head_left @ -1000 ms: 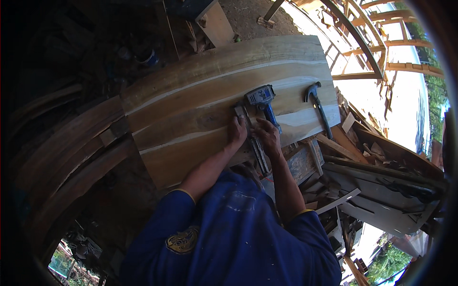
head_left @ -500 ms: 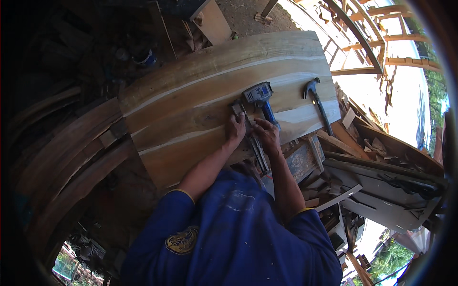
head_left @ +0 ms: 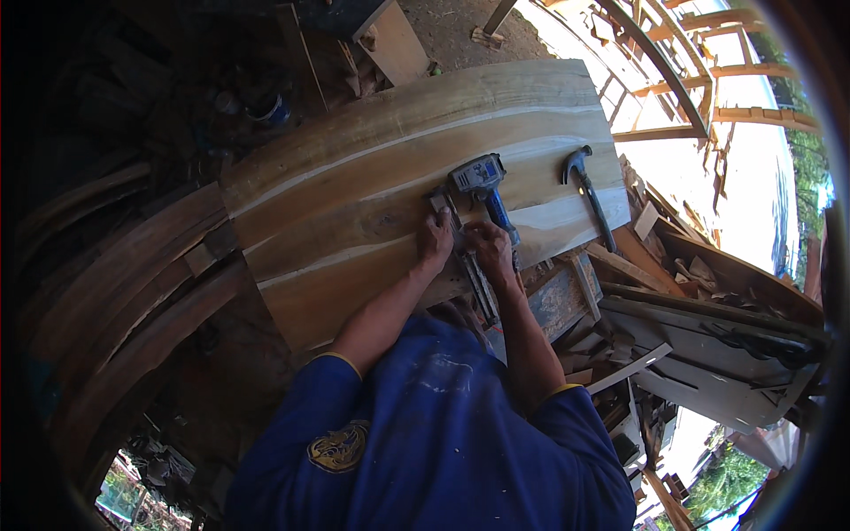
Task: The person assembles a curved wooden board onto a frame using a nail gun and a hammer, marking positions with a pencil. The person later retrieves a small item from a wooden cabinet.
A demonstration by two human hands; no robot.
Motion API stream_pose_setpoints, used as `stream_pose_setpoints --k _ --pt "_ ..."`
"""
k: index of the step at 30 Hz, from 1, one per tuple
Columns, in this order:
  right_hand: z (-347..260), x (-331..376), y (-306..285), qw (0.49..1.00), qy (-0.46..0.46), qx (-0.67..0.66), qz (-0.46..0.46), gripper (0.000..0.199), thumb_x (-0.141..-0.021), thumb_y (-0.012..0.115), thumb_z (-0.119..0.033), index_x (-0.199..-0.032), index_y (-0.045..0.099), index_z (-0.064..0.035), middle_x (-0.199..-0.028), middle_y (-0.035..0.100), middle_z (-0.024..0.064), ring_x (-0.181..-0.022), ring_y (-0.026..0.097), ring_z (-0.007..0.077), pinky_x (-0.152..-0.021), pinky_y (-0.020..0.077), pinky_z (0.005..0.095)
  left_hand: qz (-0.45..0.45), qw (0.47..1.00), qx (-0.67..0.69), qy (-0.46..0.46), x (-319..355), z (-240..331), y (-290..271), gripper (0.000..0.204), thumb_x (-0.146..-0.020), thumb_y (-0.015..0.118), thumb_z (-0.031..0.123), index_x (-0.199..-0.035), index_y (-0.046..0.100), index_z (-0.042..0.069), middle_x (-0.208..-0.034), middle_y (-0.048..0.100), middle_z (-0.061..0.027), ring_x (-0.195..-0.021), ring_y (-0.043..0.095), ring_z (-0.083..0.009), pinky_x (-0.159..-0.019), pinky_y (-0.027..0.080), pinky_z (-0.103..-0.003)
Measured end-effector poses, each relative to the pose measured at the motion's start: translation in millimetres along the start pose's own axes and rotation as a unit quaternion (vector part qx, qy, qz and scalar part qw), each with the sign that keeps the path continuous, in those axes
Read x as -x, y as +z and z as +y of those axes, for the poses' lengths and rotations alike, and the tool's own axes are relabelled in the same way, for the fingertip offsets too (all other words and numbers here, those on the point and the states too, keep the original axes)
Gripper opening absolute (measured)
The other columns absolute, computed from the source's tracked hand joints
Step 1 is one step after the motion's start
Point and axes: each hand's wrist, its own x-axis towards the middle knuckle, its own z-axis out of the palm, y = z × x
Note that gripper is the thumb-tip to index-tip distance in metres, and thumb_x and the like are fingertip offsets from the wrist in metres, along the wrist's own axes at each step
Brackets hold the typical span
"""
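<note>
A grey and blue nail gun lies on its side on a wide wooden panel, its blue handle slanting toward me. Its long dark magazine runs back over the panel's near edge toward my shirt. Close to the magazine's far end, my left hand is closed round it. Just to the right, my right hand has its fingers pinched together over the magazine, below the handle. Whatever sits between those fingertips is too small to make out. A claw hammer rests at the panel's right end.
Wood offcuts and a grey sheet are piled to the right. Curved timber pieces stand at the left. Beyond the panel are a pale board and a bucket. Wooden frames stand in bright light at upper right.
My right hand has shifted slightly left, with its fingers closer to the magazine. My left hand stays in place, and the nail gun and hammer lie as before.
</note>
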Motion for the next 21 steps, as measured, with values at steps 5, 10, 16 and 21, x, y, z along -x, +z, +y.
stream_pose_setpoints --k 5,10,16,21 --pt "5 -5 16 0.972 -0.137 0.168 0.087 0.024 -0.092 0.057 -0.015 -0.109 0.071 -0.0042 -0.089 0.071 0.0236 -0.087 0.070 0.0384 -0.077 0.0535 0.0458 -0.039 0.999 0.004 -0.033 -4 -3 2 0.058 -0.103 0.049 0.051 -0.112 0.064 -0.005 -0.101 0.069 -0.0214 -0.089 0.067 -0.0330 -0.077 0.050 -0.043" --pt "-11 -9 30 0.963 -0.106 0.218 0.117 0.018 -0.092 0.057 -0.012 -0.103 0.068 -0.0039 -0.092 0.071 0.0259 -0.089 0.068 0.0455 -0.078 0.0523 0.0517 -0.058 0.992 0.115 0.001 -1 -17 -2 0.051 -0.103 0.047 0.044 -0.109 0.064 -0.004 -0.099 0.068 -0.0251 -0.089 0.068 -0.0383 -0.079 0.051 -0.046" --pt "-5 -16 33 0.961 -0.094 0.241 0.093 0.015 -0.090 0.062 -0.013 -0.098 0.069 -0.0034 -0.091 0.071 0.0253 -0.088 0.069 0.0443 -0.077 0.0537 0.0494 -0.179 0.957 0.227 -0.033 2 -24 -18 0.025 -0.100 0.054 0.029 -0.110 0.055 0.006 -0.089 0.060 -0.0048 -0.077 0.061 -0.0141 -0.064 0.052 -0.031" --pt "-14 -16 35 0.962 -0.087 0.245 0.084 0.017 -0.089 0.065 -0.017 -0.097 0.071 -0.0033 -0.092 0.072 0.0231 -0.089 0.069 0.0429 -0.079 0.0537 0.0476 -0.195 0.961 0.194 -0.010 -1 -23 -21 0.024 -0.096 0.059 0.021 -0.113 0.054 0.005 -0.095 0.061 -0.0061 -0.074 0.062 -0.0145 -0.062 0.053 -0.030"
